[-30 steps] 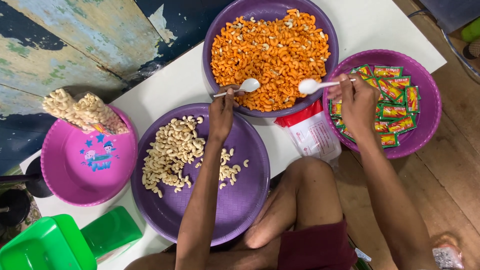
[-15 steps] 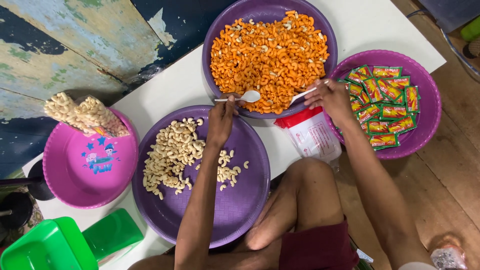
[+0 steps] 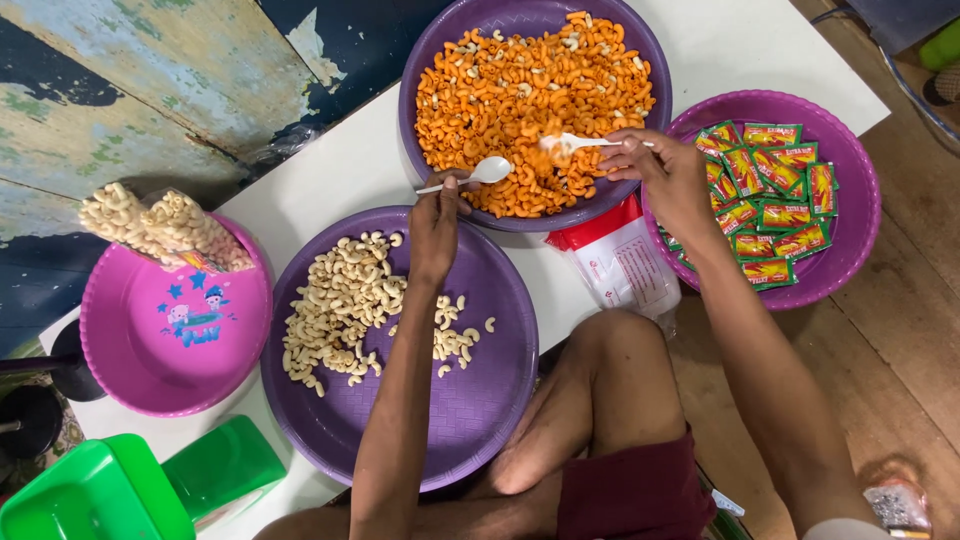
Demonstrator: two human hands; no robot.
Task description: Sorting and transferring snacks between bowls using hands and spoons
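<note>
— Fingers first: our left hand (image 3: 437, 222) pinches a white spoon (image 3: 478, 174) by its handle, and our right hand (image 3: 668, 178) pinches a second spoon (image 3: 572, 144) the same way. Both grips are closed tight on the handles.

— And the big things?

— We see the tray of orange snacks (image 3: 520, 90) straight ahead of both hands, beyond the fingertips. Both spoon bowls lie over its near edge, handles running roughly side to side, the bowls pointing toward each other.

— Which hand is nearer the heap?

— Our right; its spoon sits a little deeper in. Our left forearm crosses the cashew tray (image 3: 480, 400). The sachet tray (image 3: 850, 200) lies just beside our right hand.
</note>
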